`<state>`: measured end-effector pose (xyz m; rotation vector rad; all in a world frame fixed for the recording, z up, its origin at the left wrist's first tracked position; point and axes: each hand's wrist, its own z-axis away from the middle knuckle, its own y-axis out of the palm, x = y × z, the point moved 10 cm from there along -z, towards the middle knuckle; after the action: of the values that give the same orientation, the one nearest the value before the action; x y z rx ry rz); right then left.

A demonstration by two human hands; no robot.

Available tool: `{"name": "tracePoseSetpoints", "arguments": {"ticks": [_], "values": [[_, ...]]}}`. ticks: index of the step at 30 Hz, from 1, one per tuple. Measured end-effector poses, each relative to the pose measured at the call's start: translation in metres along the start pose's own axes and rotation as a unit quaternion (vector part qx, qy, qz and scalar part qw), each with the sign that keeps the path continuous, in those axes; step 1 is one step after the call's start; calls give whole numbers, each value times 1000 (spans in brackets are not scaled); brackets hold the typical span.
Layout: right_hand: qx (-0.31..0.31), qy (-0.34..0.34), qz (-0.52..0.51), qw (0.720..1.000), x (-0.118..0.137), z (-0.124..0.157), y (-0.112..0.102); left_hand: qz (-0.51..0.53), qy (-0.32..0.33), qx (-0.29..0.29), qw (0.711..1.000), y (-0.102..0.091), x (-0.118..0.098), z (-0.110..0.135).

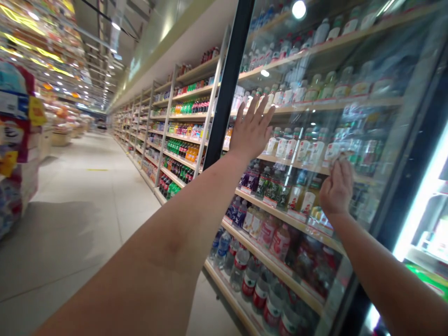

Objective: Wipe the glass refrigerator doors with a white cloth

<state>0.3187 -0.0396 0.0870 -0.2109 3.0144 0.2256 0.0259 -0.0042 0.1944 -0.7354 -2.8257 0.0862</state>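
Left hand (252, 128) splays empty at one o'clock on a black-framed glass door (297, 140); right hand (338, 187), three o'clock, clutches crumpled pale cloth (343, 155).

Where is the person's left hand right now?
In the head view, the left hand is spread over the glass door, just beside its dark frame and left of the right hand.
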Motion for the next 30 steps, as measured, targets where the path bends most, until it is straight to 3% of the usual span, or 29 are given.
{"name": "tracePoseSetpoints", "arguments": {"ticks": [2,4,7,10,12,14,18,20,22,24,27,30], "values": [[31,-69,0,997,20,7,2,4,3,2,1000,0,-1,0],[36,-71,-4,997,23,11,1,12,1,9,1000,2,-1,0],[-5,62,-7,998,-9,15,-4,21,-3,14,1000,3,0,0],[-76,211,14,974,-47,26,-13,13,2,6,1000,2,-1,-1],[-96,242,25,965,-56,31,-17,2,6,3,1000,1,-2,-1],[-82,202,26,976,-48,30,-16,-7,8,3,1000,1,-2,0],[-2,-34,1,999,6,29,-10,-24,10,-2,1000,2,-1,0],[21,-82,-12,996,19,36,-10,-28,11,-2,1000,3,-1,0],[28,-34,-21,999,10,40,-9,-25,9,-1,1000,3,-1,0],[7,85,-17,996,-15,45,-11,-22,7,3,1000,2,-2,0],[-45,254,17,966,-51,54,-18,-15,3,10,1000,2,-2,0],[-38,290,31,956,-63,29,-16,-6,3,9,1000,1,-2,0]]}}
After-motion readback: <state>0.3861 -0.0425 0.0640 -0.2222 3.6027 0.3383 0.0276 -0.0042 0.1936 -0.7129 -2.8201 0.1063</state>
